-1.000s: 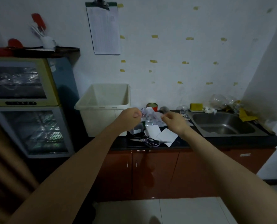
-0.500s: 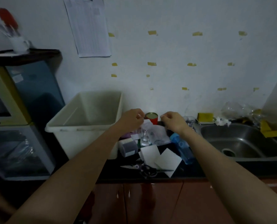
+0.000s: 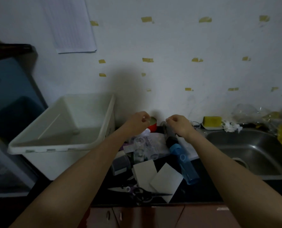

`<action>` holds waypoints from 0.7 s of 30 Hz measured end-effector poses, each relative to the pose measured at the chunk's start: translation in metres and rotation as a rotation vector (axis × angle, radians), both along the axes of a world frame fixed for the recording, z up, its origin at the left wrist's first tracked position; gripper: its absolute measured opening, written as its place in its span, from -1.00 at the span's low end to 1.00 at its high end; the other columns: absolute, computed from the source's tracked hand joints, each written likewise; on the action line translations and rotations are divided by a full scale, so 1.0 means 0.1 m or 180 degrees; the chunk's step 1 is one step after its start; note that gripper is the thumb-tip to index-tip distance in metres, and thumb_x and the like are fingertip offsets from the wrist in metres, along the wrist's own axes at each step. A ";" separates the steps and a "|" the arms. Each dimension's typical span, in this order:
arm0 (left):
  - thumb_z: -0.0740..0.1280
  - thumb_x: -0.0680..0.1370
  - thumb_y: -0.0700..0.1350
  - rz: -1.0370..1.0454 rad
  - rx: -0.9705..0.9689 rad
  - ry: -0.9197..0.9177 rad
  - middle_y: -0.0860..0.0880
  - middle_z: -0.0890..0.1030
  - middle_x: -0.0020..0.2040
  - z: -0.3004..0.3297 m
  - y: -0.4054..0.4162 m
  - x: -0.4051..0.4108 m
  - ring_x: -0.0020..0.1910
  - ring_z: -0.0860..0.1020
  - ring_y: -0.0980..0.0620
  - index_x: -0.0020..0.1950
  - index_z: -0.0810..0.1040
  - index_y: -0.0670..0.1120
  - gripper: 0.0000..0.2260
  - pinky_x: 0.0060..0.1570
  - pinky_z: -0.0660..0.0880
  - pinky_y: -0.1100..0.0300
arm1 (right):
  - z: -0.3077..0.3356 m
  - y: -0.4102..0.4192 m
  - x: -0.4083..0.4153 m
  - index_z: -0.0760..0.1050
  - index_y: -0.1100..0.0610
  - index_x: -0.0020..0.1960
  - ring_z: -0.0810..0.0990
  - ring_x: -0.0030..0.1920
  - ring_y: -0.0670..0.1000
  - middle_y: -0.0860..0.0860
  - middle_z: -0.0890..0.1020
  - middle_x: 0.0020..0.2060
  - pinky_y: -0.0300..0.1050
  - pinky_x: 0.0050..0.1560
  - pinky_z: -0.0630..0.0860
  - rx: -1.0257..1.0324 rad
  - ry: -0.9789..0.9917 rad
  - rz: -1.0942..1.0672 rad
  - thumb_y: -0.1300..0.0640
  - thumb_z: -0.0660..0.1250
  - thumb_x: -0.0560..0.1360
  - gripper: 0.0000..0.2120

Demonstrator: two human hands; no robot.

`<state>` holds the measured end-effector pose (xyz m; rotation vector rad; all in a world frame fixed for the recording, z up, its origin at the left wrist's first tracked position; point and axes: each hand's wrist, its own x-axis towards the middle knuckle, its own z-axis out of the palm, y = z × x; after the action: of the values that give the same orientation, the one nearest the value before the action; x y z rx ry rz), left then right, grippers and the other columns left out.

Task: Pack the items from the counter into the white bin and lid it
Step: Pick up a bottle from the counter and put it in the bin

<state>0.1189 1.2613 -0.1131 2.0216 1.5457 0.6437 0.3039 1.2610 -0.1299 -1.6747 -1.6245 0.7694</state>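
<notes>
Black stone-like counter point(image 3: 194, 195) runs along a pale wall point(image 3: 170, 46) dotted with strips of yellowish tape point(image 3: 147, 59), above reddish-brown cabinet doors point(image 3: 137, 218). A steel sink point(image 3: 252, 150) is set into the counter on the right, with a yellow sponge point(image 3: 212, 121) on its back rim. A printed sheet point(image 3: 71, 25) hangs on the wall; its lines are too blurred to read.

The white bin point(image 3: 61, 145) stands at the counter's left end, open on top, its long axis running from the near rim back toward the wall. No lid shows on it. Just to its right the items lie crowded together: a blue bottle point(image 3: 185, 165) on its side, dark cap end toward the wall and base toward the viewer; two white cards point(image 3: 166, 180) overlapping; black scissors point(image 3: 147, 194) with blades pointing right; a clear glass point(image 3: 138, 149) upright; a red can point(image 3: 152, 125) near the wall. No label is legible on any of them.

The left hand point(image 3: 137, 121) and right hand point(image 3: 178, 123) hover over the pile, well apart from the bin's inside, each with fingers curled and fingertips pinched together. Whether either pinches something thin I cannot tell.
</notes>
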 end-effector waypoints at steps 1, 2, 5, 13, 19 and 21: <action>0.20 0.56 -0.21 -0.0020 0.0007 0.0003 -0.17 0.55 0.15 -0.02 0.05 0.02 -0.01 0.48 0.01 0.21 0.48 -0.17 -0.76 -0.01 0.42 0.19 | -0.02 0.04 0.01 0.56 0.21 0.06 0.51 -0.09 0.04 0.06 0.56 -0.10 -0.18 -0.11 0.39 -0.0008 0.0006 -0.0001 0.10 0.20 0.57 -0.76; 0.20 0.56 -0.20 -0.0048 0.0036 0.0036 -0.15 0.55 0.14 -0.03 0.10 0.03 0.01 0.49 -0.01 0.20 0.49 -0.16 -0.77 -0.01 0.42 0.19 | -0.04 0.07 0.02 0.56 0.22 0.06 0.51 -0.09 0.03 0.06 0.56 -0.11 -0.19 -0.13 0.38 -0.0008 0.0009 -0.0005 0.10 0.21 0.57 -0.76; 0.21 0.56 -0.21 -0.0156 0.0094 0.0109 -0.13 0.55 0.11 -0.08 0.24 0.07 0.04 0.51 -0.05 0.17 0.52 -0.18 -0.78 -0.03 0.40 0.21 | -0.10 0.16 0.04 0.56 0.24 0.05 0.51 -0.12 0.03 0.07 0.57 -0.15 -0.20 -0.16 0.39 -0.0033 0.0005 -0.0058 0.11 0.22 0.56 -0.76; 0.23 0.54 -0.21 -0.0509 -0.0121 -0.0134 -0.10 0.59 0.08 -0.29 0.79 0.14 0.04 0.54 -0.02 0.06 0.55 -0.12 -0.85 0.10 0.47 0.14 | -0.23 0.39 0.16 0.56 0.28 0.04 0.55 -0.04 0.12 0.14 0.59 -0.11 0.02 0.04 0.50 -0.0154 -0.0071 -0.0449 0.07 0.22 0.55 -0.71; 0.23 0.52 -0.14 -0.0780 -0.0352 0.0150 -0.05 0.60 0.13 -0.49 1.20 0.19 0.12 0.54 -0.03 0.12 0.54 -0.02 -0.79 0.21 0.46 0.09 | -0.43 0.56 0.18 0.54 0.29 0.12 0.56 0.04 0.13 0.18 0.61 0.00 -0.09 0.02 0.46 -0.0381 -0.0265 -0.0694 0.12 0.21 0.56 -0.72; 0.24 0.51 -0.13 -0.0843 -0.0324 0.0224 -0.05 0.61 0.12 -0.55 1.33 0.25 0.09 0.55 -0.02 0.14 0.53 -0.03 -0.78 0.18 0.47 0.10 | -0.52 0.60 0.23 0.51 0.26 0.19 0.55 0.11 0.12 0.17 0.59 0.10 -0.06 0.11 0.46 -0.0474 -0.0270 -0.0779 0.10 0.22 0.56 -0.70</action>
<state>0.1439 1.3943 -0.1682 2.1406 1.2887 0.3870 0.3267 1.3209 -0.1815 -1.9920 -1.4109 0.7187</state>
